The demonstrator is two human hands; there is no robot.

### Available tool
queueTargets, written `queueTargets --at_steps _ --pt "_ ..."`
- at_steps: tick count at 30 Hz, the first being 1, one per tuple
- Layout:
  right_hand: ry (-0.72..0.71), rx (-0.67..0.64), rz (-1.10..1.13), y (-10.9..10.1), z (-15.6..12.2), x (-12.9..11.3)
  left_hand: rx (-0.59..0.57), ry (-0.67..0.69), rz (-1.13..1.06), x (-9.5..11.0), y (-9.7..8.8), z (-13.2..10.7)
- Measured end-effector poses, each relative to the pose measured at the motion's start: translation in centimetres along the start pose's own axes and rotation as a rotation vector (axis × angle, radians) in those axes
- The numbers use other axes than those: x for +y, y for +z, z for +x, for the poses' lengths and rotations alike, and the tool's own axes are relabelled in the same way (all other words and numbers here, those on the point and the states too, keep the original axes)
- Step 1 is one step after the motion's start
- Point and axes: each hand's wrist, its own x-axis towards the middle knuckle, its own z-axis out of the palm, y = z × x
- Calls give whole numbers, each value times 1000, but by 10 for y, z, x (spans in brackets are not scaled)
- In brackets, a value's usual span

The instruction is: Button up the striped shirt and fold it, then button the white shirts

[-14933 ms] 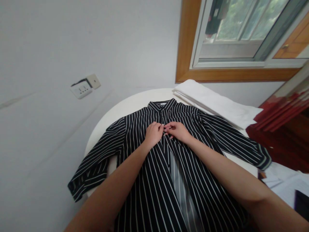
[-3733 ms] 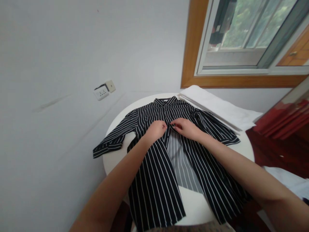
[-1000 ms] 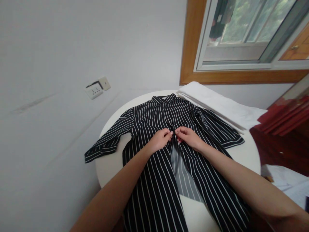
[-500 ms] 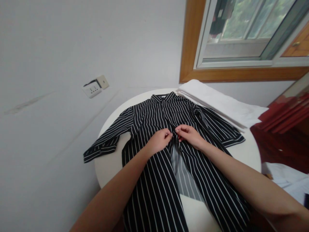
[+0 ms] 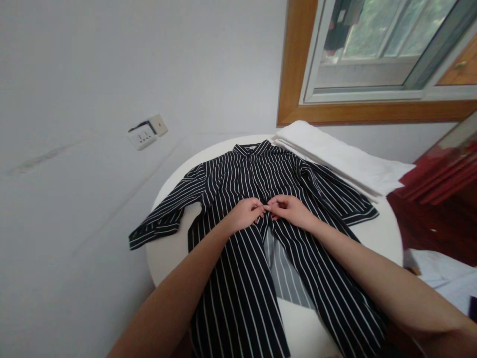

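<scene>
A black shirt with white stripes lies front up with its collar at the far side and both sleeves spread out. Its front is closed above my hands and parts below them, where the paler inside of the back shows. My left hand pinches the left front edge at the middle of the shirt. My right hand is closed on the opposite front edge, its fingertips touching those of the left. Any button between the fingers is hidden.
The shirt rests on a round white table against the wall. Folded white cloth lies at the back right under a wood-framed window. A wall socket is at the left. White papers or cloth sit at the lower right.
My hands have come together, the right one moving slightly left, so the small gap between the fingertips has closed. The shirt lies as before.
</scene>
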Motion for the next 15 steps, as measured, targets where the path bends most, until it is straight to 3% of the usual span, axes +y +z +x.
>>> queueTargets --at_steps 8,15 --pt "37 14 62 -2 1 4 -4 -75 -108 8 -1 -3" --pt "15 43 76 0 0 4 8 -60 -118 5 1 0"
